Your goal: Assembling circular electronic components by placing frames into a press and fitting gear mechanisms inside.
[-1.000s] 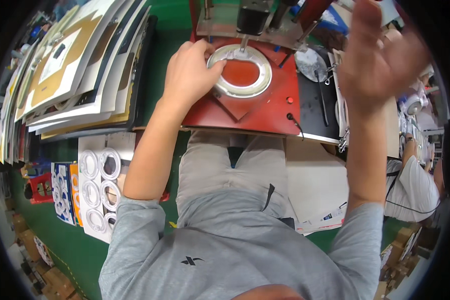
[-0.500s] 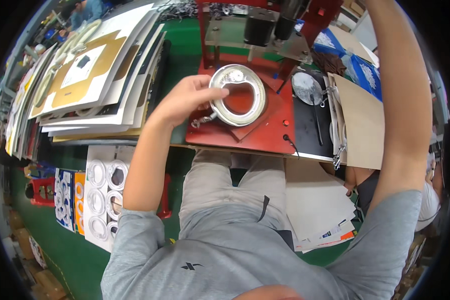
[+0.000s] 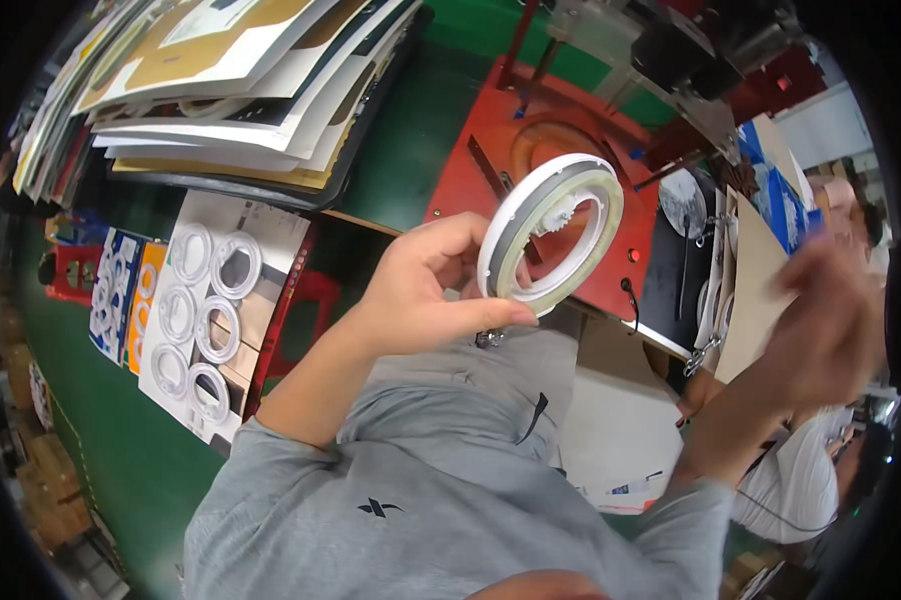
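Observation:
My left hand (image 3: pixel 425 290) grips a white ring-shaped housing (image 3: pixel 503 232), tilted on edge above the front of a red press base (image 3: pixel 615 270). The thumb presses its lower rim and the fingers wrap behind. Inside the ring a small white gear (image 3: pixel 558 214) shows. A short metal chain (image 3: pixel 488 339) hangs below the ring. My right hand (image 3: pixel 828 325) is away at the right, smeared by motion, so its fingers cannot be made out. The press head (image 3: pixel 685 60) stands over the base at the back.
A tall stack of cardboard sheets (image 3: pixel 300 120) stands at the left. Below it, several white rings (image 3: pixel 218 330) lie on a white board. Right of the press are a grey disc (image 3: pixel 682 195), a brown cardboard sheet (image 3: pixel 755 270) and blue bags (image 3: pixel 785 205). Another person (image 3: pixel 800 485) is at the lower right.
My left hand has lifted the ring off the red base, brought it nearer and tilted it. My right hand has come down from the top right. The view has turned.

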Demonstrator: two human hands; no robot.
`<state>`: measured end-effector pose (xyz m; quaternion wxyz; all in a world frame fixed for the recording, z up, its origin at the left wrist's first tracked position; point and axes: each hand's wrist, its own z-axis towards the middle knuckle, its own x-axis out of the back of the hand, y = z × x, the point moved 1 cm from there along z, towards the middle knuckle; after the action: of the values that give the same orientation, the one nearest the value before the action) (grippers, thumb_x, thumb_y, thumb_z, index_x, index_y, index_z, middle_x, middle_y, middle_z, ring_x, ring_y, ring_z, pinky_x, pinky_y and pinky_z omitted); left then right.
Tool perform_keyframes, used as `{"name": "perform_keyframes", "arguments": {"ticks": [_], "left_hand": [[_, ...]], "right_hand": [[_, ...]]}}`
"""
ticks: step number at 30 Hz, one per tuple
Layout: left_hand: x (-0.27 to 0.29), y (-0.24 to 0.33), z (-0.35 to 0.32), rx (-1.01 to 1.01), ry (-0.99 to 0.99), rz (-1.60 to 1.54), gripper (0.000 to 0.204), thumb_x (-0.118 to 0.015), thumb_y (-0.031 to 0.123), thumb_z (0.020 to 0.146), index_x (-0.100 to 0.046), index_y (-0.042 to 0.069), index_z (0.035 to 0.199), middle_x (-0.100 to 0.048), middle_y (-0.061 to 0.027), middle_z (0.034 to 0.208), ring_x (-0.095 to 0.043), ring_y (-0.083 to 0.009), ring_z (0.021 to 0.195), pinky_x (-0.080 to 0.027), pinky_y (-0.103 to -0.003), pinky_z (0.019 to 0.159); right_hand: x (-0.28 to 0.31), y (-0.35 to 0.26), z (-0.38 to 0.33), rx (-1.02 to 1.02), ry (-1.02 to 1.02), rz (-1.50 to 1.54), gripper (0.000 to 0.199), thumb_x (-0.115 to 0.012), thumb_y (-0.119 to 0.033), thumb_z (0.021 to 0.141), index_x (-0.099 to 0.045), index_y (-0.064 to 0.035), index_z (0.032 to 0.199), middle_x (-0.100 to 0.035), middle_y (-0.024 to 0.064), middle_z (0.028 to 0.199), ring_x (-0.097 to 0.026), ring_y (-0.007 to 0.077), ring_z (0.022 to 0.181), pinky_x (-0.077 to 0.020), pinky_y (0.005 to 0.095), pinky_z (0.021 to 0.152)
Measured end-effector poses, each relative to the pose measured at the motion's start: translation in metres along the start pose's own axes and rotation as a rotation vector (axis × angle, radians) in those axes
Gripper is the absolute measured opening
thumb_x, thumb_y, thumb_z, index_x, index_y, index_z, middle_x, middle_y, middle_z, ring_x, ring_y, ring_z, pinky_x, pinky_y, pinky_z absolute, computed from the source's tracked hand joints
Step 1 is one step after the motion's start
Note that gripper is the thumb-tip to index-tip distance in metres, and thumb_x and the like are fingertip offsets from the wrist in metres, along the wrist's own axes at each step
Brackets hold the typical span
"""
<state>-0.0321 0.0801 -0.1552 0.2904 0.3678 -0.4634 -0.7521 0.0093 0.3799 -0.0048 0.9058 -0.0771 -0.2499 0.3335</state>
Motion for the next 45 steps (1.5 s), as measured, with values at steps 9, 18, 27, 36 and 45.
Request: {"name": "perform_keyframes", "arguments": {"ticks": [9,18,27,36,45], "left_hand": [[-0.033,-0.034,0.022,0.047,0.166,-0.223,0.031,-0.080,0.003,0.092,-0.064,-0.001,0.118,-0.071,-0.0083,0.109,-0.069,-0.0137,0.099,-0.057,-0.030,0.088],[-0.050,-0.057,0.025,0.089,0.153,-0.252,0.040,-0.080,0.032,0.096,-0.063,0.002,0.116,-0.067,-0.0111,0.110,-0.061,-0.0077,0.086,-0.045,-0.019,0.066],[-0.053,-0.051,0.016,0.136,0.143,-0.288,0.045,-0.078,0.039,0.096,-0.061,0.003,0.117,-0.066,-0.0119,0.109,-0.056,-0.0074,0.077,-0.043,-0.020,0.063],[-0.052,-0.056,0.020,0.150,0.132,-0.269,0.052,-0.078,0.045,0.095,-0.059,0.003,0.119,-0.064,-0.0102,0.110,-0.059,-0.0087,0.086,-0.043,-0.020,0.062],[-0.068,-0.065,0.022,0.207,0.138,-0.323,0.046,-0.080,0.036,0.096,-0.061,0.001,0.120,-0.070,-0.0093,0.110,-0.062,-0.0080,0.081,-0.047,-0.021,0.062]], "right_hand": [[-0.090,-0.049,-0.142,-0.517,-0.522,0.274,0.018,-0.069,-0.013,0.098,-0.067,0.0009,0.109,-0.068,0.0179,0.096,-0.068,0.0373,0.083,-0.0531,0.0429,0.072],[-0.085,-0.036,-0.164,-0.391,-0.429,0.092,0.011,-0.072,-0.010,0.093,-0.066,-0.0010,0.097,-0.055,0.0110,0.071,-0.055,0.0330,0.060,-0.0434,0.0427,0.058],[-0.069,-0.040,-0.155,-0.314,-0.464,0.022,0.012,-0.077,-0.009,0.087,-0.068,-0.0027,0.092,-0.055,0.0077,0.069,-0.056,0.0279,0.059,-0.0422,0.0399,0.056],[-0.065,-0.034,-0.151,-0.286,-0.432,0.003,0.016,-0.081,-0.011,0.083,-0.065,-0.0052,0.085,-0.057,0.0062,0.070,-0.058,0.0258,0.059,-0.0429,0.0393,0.055],[-0.047,-0.030,-0.176,-0.747,-0.286,0.434,0.034,-0.075,-0.019,0.097,-0.063,-0.0011,0.122,-0.069,0.0066,0.088,-0.067,0.0199,0.077,-0.0514,0.0331,0.070]]}}
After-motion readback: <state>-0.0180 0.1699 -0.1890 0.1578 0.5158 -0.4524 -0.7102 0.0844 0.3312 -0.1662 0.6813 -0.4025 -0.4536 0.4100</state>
